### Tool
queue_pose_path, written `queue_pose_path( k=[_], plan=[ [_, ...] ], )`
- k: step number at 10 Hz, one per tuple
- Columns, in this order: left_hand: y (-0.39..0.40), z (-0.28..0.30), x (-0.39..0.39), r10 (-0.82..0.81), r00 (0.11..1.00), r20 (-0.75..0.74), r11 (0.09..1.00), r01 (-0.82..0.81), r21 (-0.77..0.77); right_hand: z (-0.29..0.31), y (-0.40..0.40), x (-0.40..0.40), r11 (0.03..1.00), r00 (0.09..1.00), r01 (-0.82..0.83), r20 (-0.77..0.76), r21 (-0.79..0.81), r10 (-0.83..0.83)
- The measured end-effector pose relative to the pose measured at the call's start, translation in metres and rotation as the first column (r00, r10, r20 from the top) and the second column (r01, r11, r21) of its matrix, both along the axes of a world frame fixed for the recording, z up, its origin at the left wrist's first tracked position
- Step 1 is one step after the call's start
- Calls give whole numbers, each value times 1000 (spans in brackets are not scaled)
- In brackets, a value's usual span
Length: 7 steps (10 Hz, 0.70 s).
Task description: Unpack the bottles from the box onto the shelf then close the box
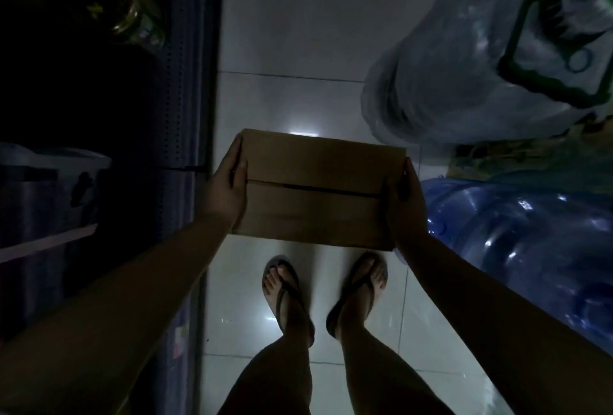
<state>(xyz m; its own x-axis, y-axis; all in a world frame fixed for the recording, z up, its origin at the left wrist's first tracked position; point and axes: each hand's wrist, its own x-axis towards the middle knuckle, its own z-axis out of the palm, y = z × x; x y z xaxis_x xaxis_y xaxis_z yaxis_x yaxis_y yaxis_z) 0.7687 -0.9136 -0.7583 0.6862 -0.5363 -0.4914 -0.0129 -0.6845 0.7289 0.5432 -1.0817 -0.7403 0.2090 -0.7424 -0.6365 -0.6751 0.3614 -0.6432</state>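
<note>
A person is standing on a tiled floor [298, 33] in dim light, holding a cardboard box [315, 189] out in front, in the middle of the frame and above their sandalled feet [282, 285]. The box flaps are lying folded shut, with a dark seam running across the top. No bottles from the box are showing, so whether it is full or already emptied cannot be told.

The main risk is the box slipping. It is being carried by side pressure alone, with nothing visibly supporting it from below; if it is holding bottles, the weight could be pulling it down through the palms, or the bottom could be giving way. The flaps do not look taped, so tilting the box could be letting them spring open. The darkness is adding to this: the shelf [185, 82] at the left of the frame is barely readable, and the large water jugs [517, 242] and the plastic-wrapped bundle [464, 59] at the right are crowding the aisle, leaving little room to turn.

The left hand [229, 182] is pressing against the box's left end, thumb hooked over the top edge and fingers lying along the side. The right hand [406, 202] is doing the same at the right end. Each grip is clasping the box, which is sitting squarely between them, touching both palms.
</note>
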Motion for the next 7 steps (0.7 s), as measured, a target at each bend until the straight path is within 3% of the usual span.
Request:
queue_pose_path(
  k=[4,6,7],
  plan=[
    [-23,-84,-3,19,1000,13,1000,-19,8,-85,-27,4,996,995,-15,93,-93,24],
    [-17,-91,-4,-41,999,9,996,40,80,-101,-28,-6,999,995,40,95,-14,-39],
    [-25,-67,-6,-26,1000,-17,999,26,37,-76,-26,-2,997,994,56,99,-61,-49]
  ],
)
